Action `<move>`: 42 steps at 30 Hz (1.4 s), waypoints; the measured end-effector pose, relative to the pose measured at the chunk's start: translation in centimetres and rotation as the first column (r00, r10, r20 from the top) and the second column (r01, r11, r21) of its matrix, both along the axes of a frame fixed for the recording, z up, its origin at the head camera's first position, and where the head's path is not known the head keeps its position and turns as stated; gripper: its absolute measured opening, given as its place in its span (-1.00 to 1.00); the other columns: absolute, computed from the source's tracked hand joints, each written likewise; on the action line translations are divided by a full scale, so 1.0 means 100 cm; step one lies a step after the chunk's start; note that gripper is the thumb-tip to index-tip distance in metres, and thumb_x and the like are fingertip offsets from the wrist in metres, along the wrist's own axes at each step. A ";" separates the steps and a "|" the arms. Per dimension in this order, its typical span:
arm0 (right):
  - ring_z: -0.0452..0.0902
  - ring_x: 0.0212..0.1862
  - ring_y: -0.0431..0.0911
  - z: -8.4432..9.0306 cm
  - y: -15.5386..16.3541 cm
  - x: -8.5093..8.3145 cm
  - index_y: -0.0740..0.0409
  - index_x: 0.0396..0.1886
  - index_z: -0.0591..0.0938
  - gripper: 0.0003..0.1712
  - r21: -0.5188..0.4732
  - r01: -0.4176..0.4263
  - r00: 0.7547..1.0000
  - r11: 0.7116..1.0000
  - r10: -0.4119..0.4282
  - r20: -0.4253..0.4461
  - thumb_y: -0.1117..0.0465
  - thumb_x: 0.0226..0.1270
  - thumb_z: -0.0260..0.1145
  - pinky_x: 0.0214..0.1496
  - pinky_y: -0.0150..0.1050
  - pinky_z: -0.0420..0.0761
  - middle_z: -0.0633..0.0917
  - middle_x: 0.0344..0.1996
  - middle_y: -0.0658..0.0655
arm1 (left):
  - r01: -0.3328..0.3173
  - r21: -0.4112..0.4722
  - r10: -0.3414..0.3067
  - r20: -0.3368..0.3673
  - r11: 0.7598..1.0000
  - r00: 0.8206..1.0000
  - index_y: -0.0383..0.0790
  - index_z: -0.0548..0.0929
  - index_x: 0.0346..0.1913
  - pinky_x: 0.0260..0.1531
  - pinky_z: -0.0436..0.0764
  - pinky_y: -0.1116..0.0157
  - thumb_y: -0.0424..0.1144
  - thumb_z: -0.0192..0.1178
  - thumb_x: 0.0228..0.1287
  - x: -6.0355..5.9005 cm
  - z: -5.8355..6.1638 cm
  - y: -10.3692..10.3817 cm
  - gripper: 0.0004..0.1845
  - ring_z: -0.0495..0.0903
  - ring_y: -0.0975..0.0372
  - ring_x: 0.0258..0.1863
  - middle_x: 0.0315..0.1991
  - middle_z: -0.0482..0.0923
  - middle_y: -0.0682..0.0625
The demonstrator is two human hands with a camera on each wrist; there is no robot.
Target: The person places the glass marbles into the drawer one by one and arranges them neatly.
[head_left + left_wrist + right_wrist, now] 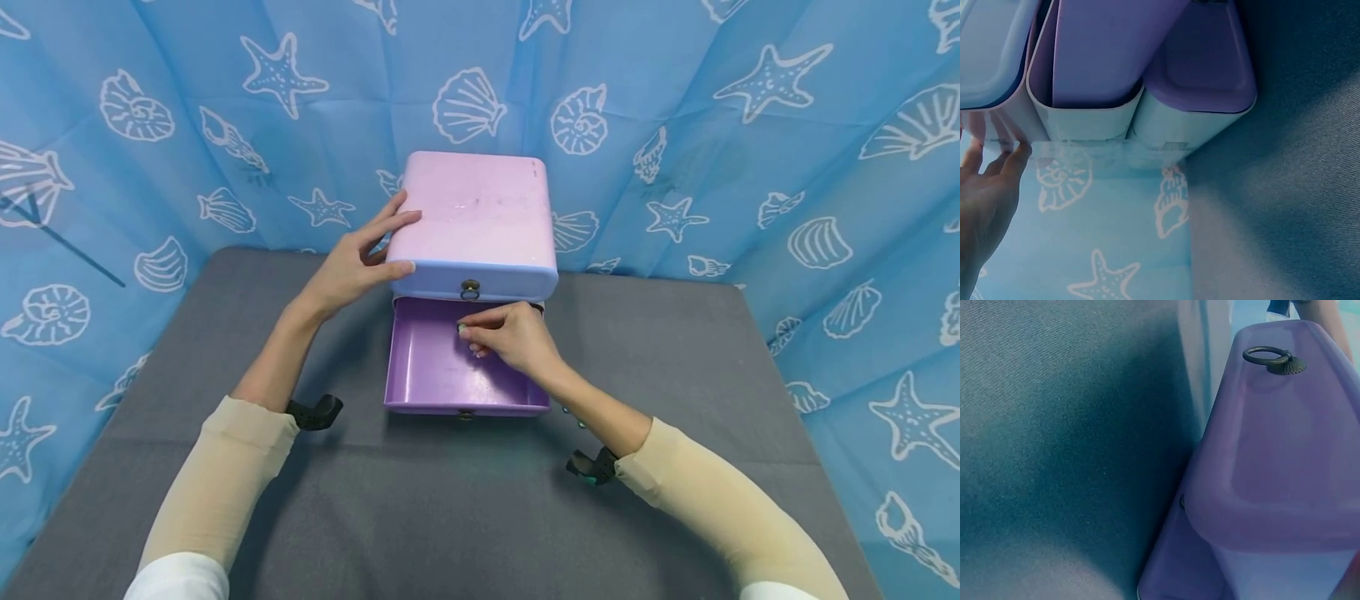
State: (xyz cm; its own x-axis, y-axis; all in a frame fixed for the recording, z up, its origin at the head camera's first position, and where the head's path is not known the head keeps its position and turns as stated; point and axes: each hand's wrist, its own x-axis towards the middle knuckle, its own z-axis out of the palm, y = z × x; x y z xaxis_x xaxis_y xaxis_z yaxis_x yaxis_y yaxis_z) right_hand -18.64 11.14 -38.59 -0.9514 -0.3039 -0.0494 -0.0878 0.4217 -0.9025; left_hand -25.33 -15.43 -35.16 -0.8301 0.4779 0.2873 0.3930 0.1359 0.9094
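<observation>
A small drawer cabinet with a pink top (476,208) stands at the back of the table. Its blue top drawer (427,279) is closed, and the purple middle drawer (420,367) is pulled out, with no contents visible in it. My left hand (352,262) rests its spread fingers against the cabinet's left side; in the left wrist view this hand (991,187) touches the pale casing. Over the open drawer, my right hand (517,337) pinches a tiny greenish piece (461,327) between thumb and fingertip; its exact kind is too small to tell.
Below the pulled-out drawer is a closed purple bottom drawer (1204,62). Small shiny greenish pieces (581,425) lie on the grey cloth (450,517), right of the drawer, partly behind my right forearm. A blue shell-patterned curtain (637,75) hangs close behind the cabinet.
</observation>
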 end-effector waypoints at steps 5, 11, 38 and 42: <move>0.73 -0.44 -0.11 -0.002 -0.006 -0.004 0.22 -0.12 0.79 -0.76 -0.016 0.005 0.997 1.000 -0.004 0.079 0.20 0.28 0.45 -0.27 -0.15 0.72 0.80 -0.40 0.13 | 0.003 0.000 -0.003 0.004 1.000 1.000 -0.08 0.37 0.47 0.42 0.05 -0.18 -0.25 0.34 0.29 0.000 0.001 0.000 -0.30 -0.14 0.30 0.56 0.59 -0.11 0.24; 0.71 -0.48 -0.13 -0.005 -0.013 -0.006 0.24 -0.16 0.79 -0.78 -0.029 0.021 0.983 0.999 -0.016 0.185 0.22 0.25 0.47 -0.32 -0.22 0.72 0.78 -0.49 0.14 | 0.003 -0.002 -0.003 0.002 1.000 1.000 -0.08 0.37 0.47 0.42 0.05 -0.17 -0.24 0.33 0.30 0.001 0.000 0.000 -0.31 -0.15 0.31 0.55 0.59 -0.11 0.24; 0.76 -0.40 -0.06 -0.007 -0.016 -0.010 0.23 -0.11 0.78 -0.78 -0.041 0.044 0.954 0.998 -0.029 0.300 0.29 0.25 0.45 -0.29 -0.22 0.72 0.79 -0.44 0.15 | -0.013 -0.018 0.013 0.015 1.000 1.000 -0.13 0.35 0.48 0.42 0.01 -0.19 -0.23 0.33 0.29 0.010 0.011 0.004 -0.29 -0.17 0.23 0.57 0.60 -0.14 0.17; 0.76 -0.40 -0.07 -0.007 -0.016 -0.010 0.23 -0.08 0.78 -0.76 -0.045 0.047 0.952 0.998 -0.031 0.306 0.29 0.25 0.45 -0.28 -0.21 0.72 0.79 -0.44 0.15 | -0.013 -0.017 0.013 0.000 1.000 1.000 -0.07 0.38 0.47 0.42 0.05 -0.18 -0.26 0.34 0.28 0.001 0.000 0.001 -0.30 -0.15 0.28 0.56 0.58 -0.11 0.26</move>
